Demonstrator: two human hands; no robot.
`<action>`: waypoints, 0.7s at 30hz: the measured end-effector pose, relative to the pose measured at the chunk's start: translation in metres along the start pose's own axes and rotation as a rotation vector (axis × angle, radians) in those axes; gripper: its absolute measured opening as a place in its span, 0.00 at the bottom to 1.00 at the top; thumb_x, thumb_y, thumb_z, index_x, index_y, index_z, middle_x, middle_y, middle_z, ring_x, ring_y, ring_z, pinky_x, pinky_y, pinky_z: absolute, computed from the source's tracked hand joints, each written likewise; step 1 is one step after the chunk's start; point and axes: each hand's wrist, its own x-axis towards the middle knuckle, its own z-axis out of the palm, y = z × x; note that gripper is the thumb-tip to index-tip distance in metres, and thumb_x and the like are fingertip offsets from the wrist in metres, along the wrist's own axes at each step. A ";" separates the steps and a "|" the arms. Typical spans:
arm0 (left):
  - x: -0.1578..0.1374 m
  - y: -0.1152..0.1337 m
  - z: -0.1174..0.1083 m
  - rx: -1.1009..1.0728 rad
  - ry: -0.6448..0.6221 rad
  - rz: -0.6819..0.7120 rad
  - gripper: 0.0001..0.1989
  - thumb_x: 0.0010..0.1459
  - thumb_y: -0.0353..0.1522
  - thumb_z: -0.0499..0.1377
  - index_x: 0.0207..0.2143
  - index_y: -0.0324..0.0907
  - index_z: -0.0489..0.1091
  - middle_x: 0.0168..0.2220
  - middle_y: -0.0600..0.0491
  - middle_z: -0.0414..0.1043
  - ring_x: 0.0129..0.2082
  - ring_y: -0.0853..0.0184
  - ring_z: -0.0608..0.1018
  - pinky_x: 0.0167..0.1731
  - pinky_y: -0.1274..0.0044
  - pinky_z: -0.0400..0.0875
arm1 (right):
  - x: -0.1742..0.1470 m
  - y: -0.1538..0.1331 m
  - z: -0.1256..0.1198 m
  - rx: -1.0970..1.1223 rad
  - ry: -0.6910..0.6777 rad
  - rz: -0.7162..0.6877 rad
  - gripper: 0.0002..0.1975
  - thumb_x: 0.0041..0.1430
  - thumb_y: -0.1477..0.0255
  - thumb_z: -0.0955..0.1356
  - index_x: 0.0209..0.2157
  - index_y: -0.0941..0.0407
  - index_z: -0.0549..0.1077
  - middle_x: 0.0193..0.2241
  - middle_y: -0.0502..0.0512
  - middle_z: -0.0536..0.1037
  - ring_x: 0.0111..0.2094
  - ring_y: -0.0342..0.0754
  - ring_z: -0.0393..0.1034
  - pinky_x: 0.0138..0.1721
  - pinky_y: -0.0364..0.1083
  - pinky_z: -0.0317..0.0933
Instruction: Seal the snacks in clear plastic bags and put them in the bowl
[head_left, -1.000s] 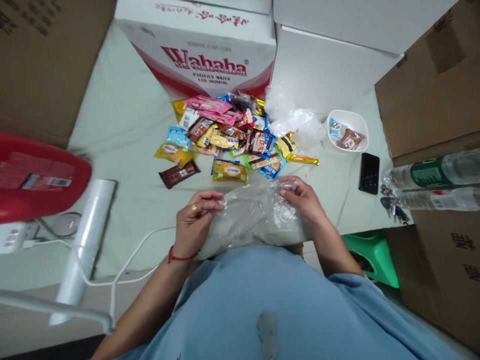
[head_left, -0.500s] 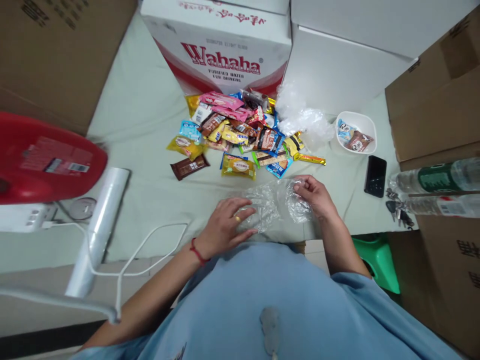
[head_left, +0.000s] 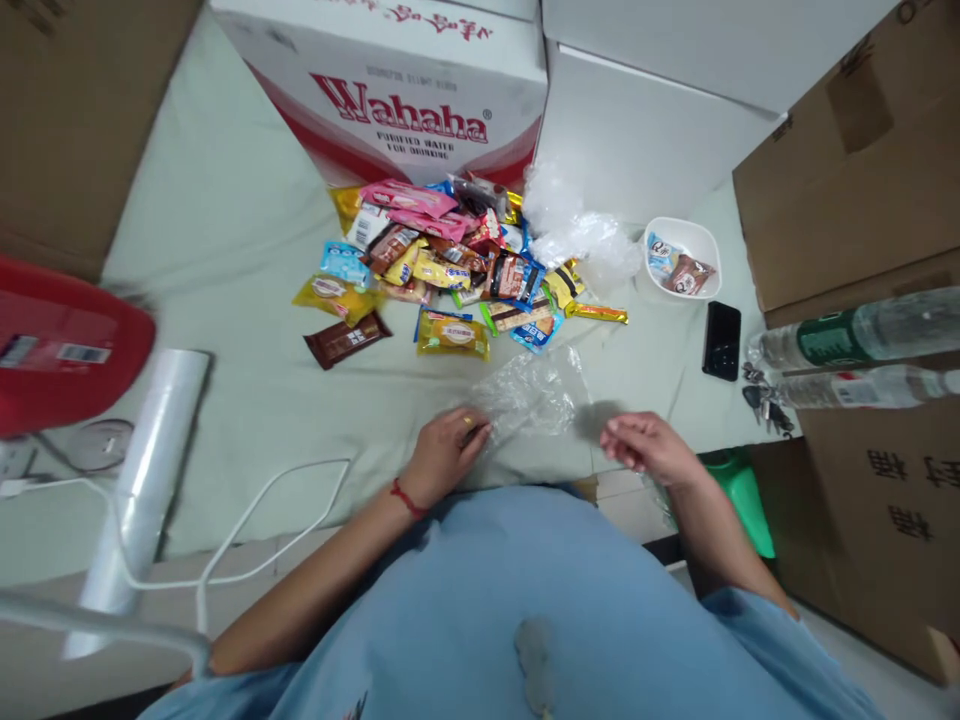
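A crinkled clear plastic bag [head_left: 544, 395] lies flat on the cloth in front of me. My left hand [head_left: 448, 450] pinches its left edge between curled fingers. To the right of the bag, apart from it, my right hand [head_left: 649, 447] is raised with its fingers closed. A faint scrap of clear plastic [head_left: 661, 500] hangs beneath that hand, blurred and partly hidden by it. Beyond the bag lies a heap of wrapped snacks [head_left: 450, 268], with a dark brown packet [head_left: 346, 340] and a yellow packet [head_left: 452, 334] along its near side.
Behind the snacks stands a Wahaha carton [head_left: 405, 100], with clear bags [head_left: 577, 230] bunched beside it. Rightward are a white bowl [head_left: 701, 235] holding two packets, a phone [head_left: 722, 342], keys [head_left: 766, 405] and bottles [head_left: 840, 340]. A plastic roll [head_left: 146, 480] and white cable [head_left: 277, 490] lie left.
My right hand has moved right and toward me, away from the bag, taking a piece of clear plastic along. My left hand's fingers have closed on the bag's edge. The view has shifted slightly.
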 end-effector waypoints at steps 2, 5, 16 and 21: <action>0.001 0.005 0.004 0.026 0.001 -0.009 0.12 0.72 0.36 0.54 0.40 0.43 0.77 0.37 0.50 0.81 0.37 0.64 0.81 0.40 0.73 0.73 | 0.001 0.012 0.031 0.056 -0.133 0.082 0.32 0.52 0.42 0.75 0.35 0.59 0.81 0.27 0.57 0.81 0.16 0.37 0.58 0.14 0.39 0.44; 0.003 0.014 0.010 0.093 -0.015 0.030 0.11 0.71 0.36 0.56 0.39 0.43 0.77 0.37 0.50 0.82 0.37 0.63 0.82 0.41 0.72 0.72 | 0.016 0.022 0.074 0.255 -0.081 0.053 0.31 0.50 0.44 0.78 0.39 0.58 0.80 0.32 0.56 0.83 0.18 0.35 0.57 0.14 0.38 0.42; 0.003 0.027 0.002 -0.180 0.067 -0.100 0.08 0.66 0.35 0.60 0.35 0.43 0.75 0.32 0.53 0.79 0.34 0.66 0.80 0.38 0.75 0.71 | 0.034 0.020 0.086 0.267 -0.054 0.053 0.29 0.49 0.44 0.77 0.34 0.58 0.76 0.27 0.51 0.77 0.18 0.36 0.56 0.15 0.39 0.40; 0.004 0.034 0.005 -0.232 0.073 -0.114 0.08 0.64 0.36 0.61 0.32 0.43 0.76 0.32 0.52 0.79 0.35 0.64 0.79 0.41 0.73 0.70 | 0.036 0.021 0.100 0.288 -0.014 -0.015 0.25 0.46 0.51 0.80 0.32 0.57 0.75 0.29 0.50 0.77 0.20 0.36 0.56 0.17 0.39 0.42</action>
